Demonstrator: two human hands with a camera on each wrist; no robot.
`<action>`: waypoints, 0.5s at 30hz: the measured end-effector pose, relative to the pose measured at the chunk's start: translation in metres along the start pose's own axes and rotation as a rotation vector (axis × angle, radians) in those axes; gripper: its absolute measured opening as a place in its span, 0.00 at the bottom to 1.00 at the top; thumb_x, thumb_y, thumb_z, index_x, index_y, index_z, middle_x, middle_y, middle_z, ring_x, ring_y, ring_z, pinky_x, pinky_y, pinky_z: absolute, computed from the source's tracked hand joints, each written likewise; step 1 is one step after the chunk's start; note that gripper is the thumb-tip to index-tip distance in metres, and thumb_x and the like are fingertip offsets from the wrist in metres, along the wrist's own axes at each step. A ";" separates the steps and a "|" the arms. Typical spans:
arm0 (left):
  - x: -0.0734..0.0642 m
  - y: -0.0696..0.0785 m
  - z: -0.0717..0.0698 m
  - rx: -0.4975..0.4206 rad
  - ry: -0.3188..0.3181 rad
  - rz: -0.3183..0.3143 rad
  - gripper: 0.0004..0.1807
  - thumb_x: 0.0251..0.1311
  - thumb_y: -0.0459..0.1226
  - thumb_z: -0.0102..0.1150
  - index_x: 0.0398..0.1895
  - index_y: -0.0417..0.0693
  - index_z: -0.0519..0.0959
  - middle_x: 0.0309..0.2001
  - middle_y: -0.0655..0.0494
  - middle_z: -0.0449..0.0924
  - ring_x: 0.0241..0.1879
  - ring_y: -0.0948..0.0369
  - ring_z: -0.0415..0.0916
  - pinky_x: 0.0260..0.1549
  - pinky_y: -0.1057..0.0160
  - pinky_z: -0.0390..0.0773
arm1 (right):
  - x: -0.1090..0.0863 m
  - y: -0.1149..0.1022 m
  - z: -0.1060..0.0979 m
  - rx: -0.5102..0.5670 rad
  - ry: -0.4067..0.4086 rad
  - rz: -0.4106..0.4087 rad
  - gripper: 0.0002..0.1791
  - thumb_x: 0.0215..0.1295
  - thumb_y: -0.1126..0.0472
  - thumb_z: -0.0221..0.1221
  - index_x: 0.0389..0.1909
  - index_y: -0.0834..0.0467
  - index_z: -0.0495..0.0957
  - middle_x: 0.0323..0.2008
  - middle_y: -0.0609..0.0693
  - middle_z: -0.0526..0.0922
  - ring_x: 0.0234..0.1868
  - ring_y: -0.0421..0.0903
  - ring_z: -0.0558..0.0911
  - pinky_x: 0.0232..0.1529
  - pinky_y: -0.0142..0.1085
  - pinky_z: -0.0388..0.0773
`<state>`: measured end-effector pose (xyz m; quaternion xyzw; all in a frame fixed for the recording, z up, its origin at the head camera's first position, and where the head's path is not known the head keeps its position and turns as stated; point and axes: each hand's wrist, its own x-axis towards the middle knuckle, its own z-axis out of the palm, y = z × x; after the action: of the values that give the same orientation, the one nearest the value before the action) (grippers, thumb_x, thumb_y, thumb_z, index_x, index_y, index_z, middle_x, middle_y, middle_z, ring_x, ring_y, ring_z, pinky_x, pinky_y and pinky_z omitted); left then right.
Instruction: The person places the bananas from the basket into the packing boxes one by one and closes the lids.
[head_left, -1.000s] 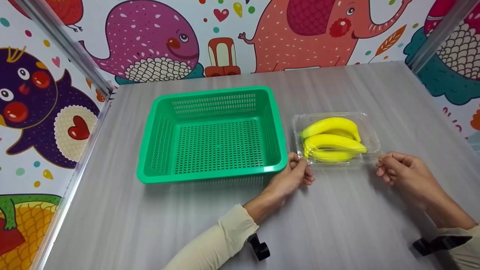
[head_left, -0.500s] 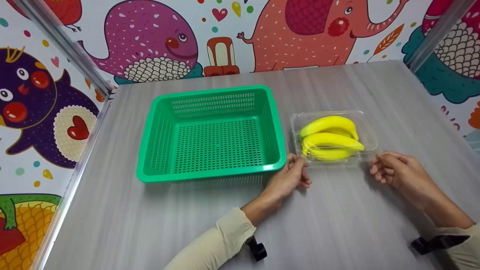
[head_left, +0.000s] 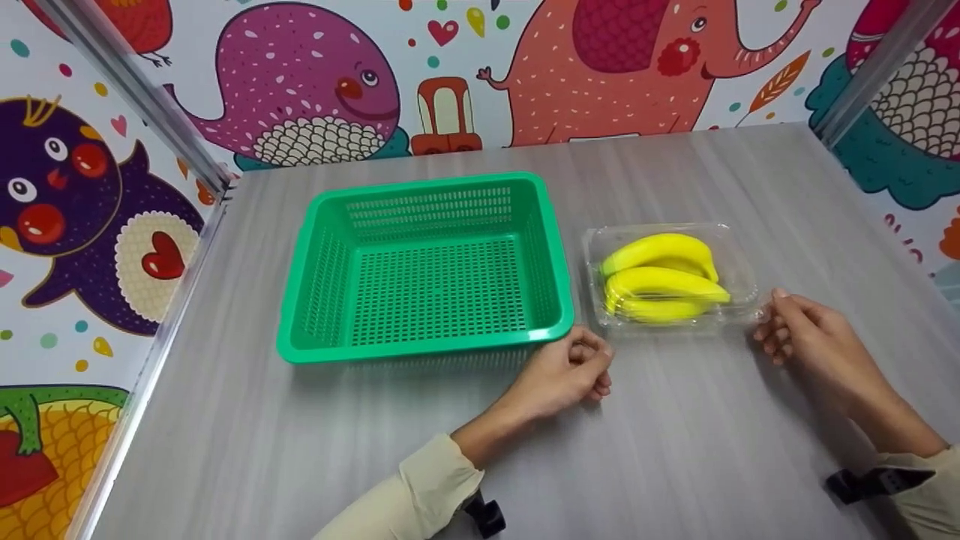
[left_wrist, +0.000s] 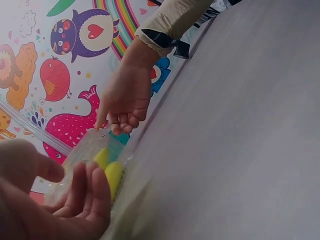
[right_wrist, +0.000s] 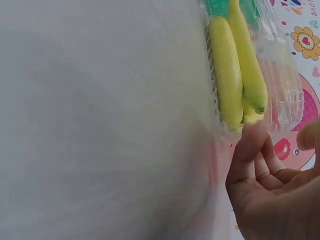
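Note:
Yellow bananas (head_left: 664,285) lie inside a clear plastic clamshell box (head_left: 739,262) on the table, right of a green basket (head_left: 300,277). The lid appears to be down over them. My left hand (head_left: 566,371) is beside the basket's near right corner, apart from the box, with loosely bent fingers and nothing in them. At the box's near right corner is my right hand (head_left: 817,341). In the right wrist view its thumb stands away from the fingers (right_wrist: 250,150), which hover at the box's end; whether they touch it I cannot tell.
The green basket's perforated floor shows bare. Cartoon-printed walls (head_left: 450,75) enclose the table (head_left: 637,450) at the back and sides. Black straps with small mounts (head_left: 877,484) sit at both wrists.
My left hand has let go of the box's near left corner and drawn back toward me. The right thumb and fingers have parted at the right corner. The box has stayed in place.

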<state>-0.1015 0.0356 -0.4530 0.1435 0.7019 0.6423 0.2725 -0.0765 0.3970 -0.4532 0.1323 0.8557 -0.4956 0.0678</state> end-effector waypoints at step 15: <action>-0.032 0.030 -0.030 0.237 -0.264 0.191 0.10 0.80 0.42 0.59 0.52 0.47 0.86 0.33 0.56 0.89 0.33 0.63 0.87 0.33 0.71 0.83 | 0.007 -0.017 -0.009 -0.249 0.349 -0.092 0.34 0.86 0.36 0.42 0.69 0.61 0.73 0.53 0.50 0.77 0.44 0.35 0.71 0.37 0.20 0.71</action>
<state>-0.0972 -0.0024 -0.4164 0.3235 0.7140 0.5536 0.2810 -0.0883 0.3980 -0.4359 0.1674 0.9143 -0.3581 -0.0885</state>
